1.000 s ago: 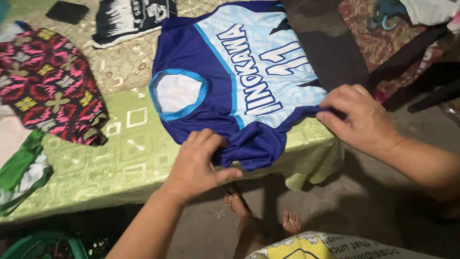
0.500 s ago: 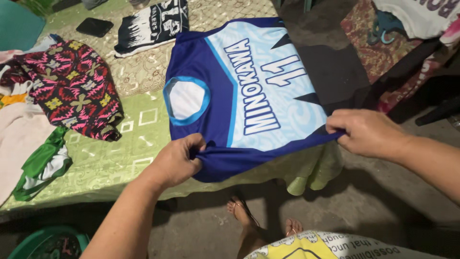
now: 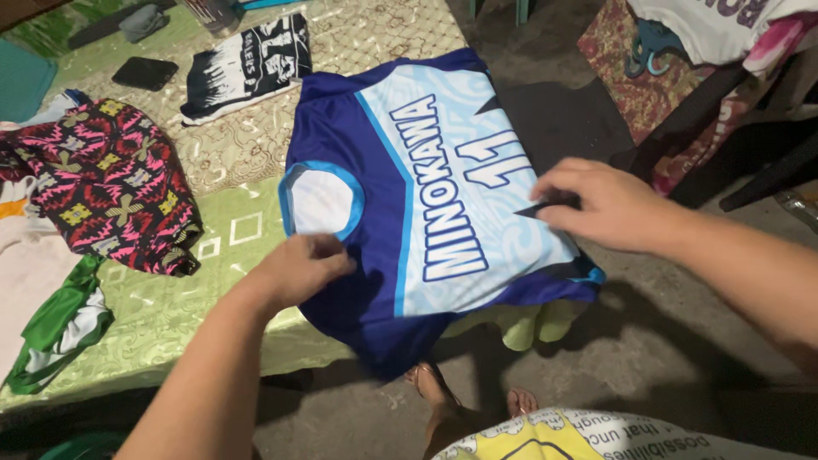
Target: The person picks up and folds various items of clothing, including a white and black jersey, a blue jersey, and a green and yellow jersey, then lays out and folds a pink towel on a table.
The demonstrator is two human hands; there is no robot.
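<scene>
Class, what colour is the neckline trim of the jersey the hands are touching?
Light blue, edging the collar of the dark blue and pale jersey; the head view shows it.

viewpoint: one camera on the person's head, above the table's near edge.
facing: steeply down and forward, across the green tablecloth (image 3: 170,298) toward its far end.
nearness: close; both forearms enter from the bottom, the left hand (image 3: 294,268) and right hand (image 3: 596,204) mid-frame on the blue jersey (image 3: 409,204).
lower edge: floor and the person's own feet (image 3: 464,400).
shared view: none, a single view.
</scene>
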